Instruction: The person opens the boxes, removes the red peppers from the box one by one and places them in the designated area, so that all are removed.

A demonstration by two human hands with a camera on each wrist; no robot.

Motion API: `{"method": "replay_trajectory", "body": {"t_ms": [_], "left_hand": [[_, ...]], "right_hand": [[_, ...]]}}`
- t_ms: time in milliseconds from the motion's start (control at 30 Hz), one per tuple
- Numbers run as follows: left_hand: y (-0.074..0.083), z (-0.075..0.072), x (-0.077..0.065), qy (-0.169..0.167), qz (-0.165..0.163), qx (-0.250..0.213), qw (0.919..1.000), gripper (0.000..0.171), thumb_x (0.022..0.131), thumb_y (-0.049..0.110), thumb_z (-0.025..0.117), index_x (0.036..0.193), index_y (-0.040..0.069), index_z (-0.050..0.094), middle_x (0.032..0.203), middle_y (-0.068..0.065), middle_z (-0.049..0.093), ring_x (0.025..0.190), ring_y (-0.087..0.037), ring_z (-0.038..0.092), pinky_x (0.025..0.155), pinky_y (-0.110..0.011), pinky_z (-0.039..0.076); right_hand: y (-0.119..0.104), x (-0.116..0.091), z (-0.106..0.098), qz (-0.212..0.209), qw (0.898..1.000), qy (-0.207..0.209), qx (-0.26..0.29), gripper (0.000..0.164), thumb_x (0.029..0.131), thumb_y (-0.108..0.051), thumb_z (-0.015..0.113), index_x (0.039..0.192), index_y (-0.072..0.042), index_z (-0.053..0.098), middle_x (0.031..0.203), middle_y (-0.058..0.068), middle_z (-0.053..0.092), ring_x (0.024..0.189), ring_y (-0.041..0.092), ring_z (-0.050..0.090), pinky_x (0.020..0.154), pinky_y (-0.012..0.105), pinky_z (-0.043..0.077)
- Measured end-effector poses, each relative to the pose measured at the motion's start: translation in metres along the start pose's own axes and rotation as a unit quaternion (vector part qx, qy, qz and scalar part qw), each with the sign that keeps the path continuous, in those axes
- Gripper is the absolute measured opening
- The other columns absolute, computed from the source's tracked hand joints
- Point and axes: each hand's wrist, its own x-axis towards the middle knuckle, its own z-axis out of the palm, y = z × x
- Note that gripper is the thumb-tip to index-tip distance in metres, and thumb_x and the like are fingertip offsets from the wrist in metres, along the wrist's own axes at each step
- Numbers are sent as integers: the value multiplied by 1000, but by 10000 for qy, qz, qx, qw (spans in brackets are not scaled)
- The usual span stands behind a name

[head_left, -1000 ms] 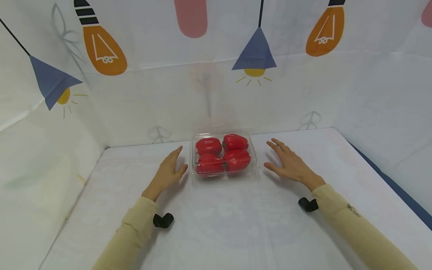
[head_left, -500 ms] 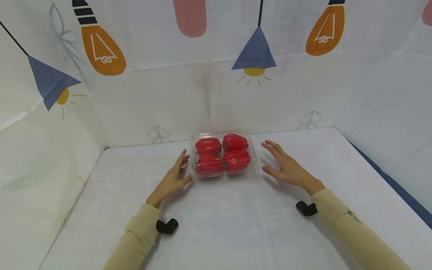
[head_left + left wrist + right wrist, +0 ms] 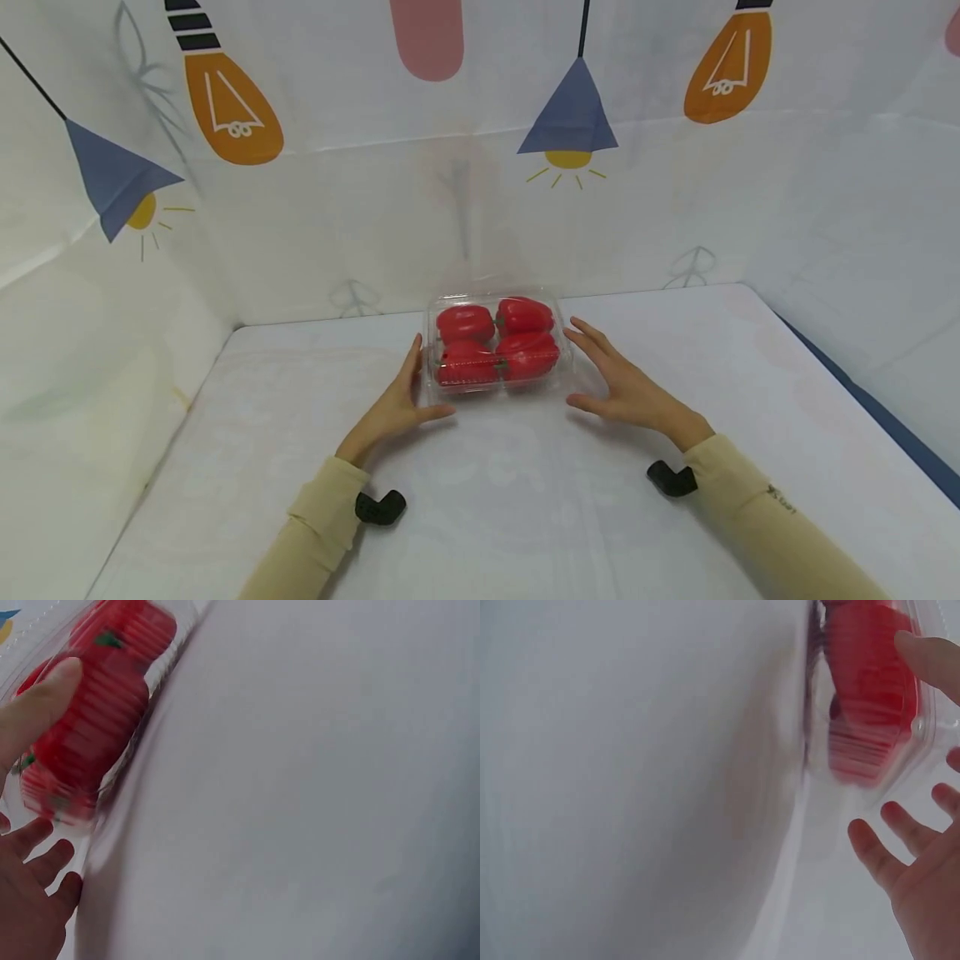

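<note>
A clear plastic clamshell box [image 3: 495,390] sits on the white table near the back wall. Inside it lie several red bell peppers [image 3: 527,355] with small green stems. My left hand [image 3: 390,415] is at the box's left side, fingers extended along the side wall and thumb spread in front of the near-left corner. On the other side my right hand [image 3: 630,390] has its fingers spread, fingertips right by the box's right edge, thumb apart in front. Both wrist views show the peppers [image 3: 97,712] through the ribbed plastic, with the fingers spread beside the box [image 3: 922,727].
The white table [image 3: 495,508] meets a white sheet wall [image 3: 345,217] printed with lamps and bulbs, close behind the box. Sheet walls also rise at left and right. A black wrist mount [image 3: 380,507] sits on the left sleeve, another black mount [image 3: 672,479] on the right.
My left hand has moved right, up to the box's side, its thumb swinging across the front. My right hand has come left toward the box. The box has stayed in place.
</note>
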Motion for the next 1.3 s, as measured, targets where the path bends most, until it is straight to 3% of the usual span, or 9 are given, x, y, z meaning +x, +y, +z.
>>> {"method": "replay_trajectory", "body": {"t_ms": [167, 333, 567, 833, 1100, 1300], "left_hand": [[1, 9, 0, 199, -367, -75, 9991, 116, 74, 42, 78, 151, 30, -8, 159, -5, 10, 147, -26, 10, 116, -52, 15], [1, 16, 1, 414, -614, -30, 9972, 114, 73, 49, 76, 149, 37, -8, 160, 1, 9, 148, -23, 10, 115, -52, 17], [3, 22, 1, 609, -622, -97, 9962, 111, 75, 50, 74, 149, 37, -7, 160, 0, 8, 148, -25, 9, 113, -56, 18], [3, 25, 1, 829, -552, -147, 9949, 107, 77, 48, 73, 149, 38, -5, 158, -1, 14, 147, -26, 14, 113, -57, 20], [2, 27, 1, 911, -613, -122, 9939, 105, 77, 49, 73, 149, 40, -3, 158, 0, 16, 147, -26, 15, 113, -55, 21], [1, 27, -1, 997, -669, -73, 9927, 102, 78, 50, 72, 148, 42, -1, 157, 0, 19, 145, -28, 20, 112, -54, 24]], "right_hand": [[-7, 3, 4, -229, 9997, 96, -19, 93, 80, -38, 74, 151, -15, 19, 158, 6, 12, 145, 24, 20, 106, 53, 35], [-8, 4, 8, -205, 9995, 197, -115, 91, 80, -38, 75, 150, -15, 22, 158, 6, 14, 144, 24, 21, 105, 53, 37], [-13, 7, 13, -108, 9986, 326, -401, 87, 81, -43, 72, 149, -21, 23, 158, 4, 15, 142, 23, 25, 102, 53, 40], [-22, 15, 20, -55, 9950, 666, -737, 81, 82, -45, 69, 145, -12, 30, 156, 2, 23, 140, 22, 31, 100, 47, 44], [-30, 22, 29, 260, 9906, 964, -938, 80, 81, -49, 69, 142, -9, 34, 152, 2, 30, 134, 25, 38, 89, 46, 51], [-34, 25, 35, 441, 9877, 1005, -1115, 83, 79, -50, 71, 141, -8, 35, 153, 5, 30, 132, 27, 41, 95, 49, 47]]}}
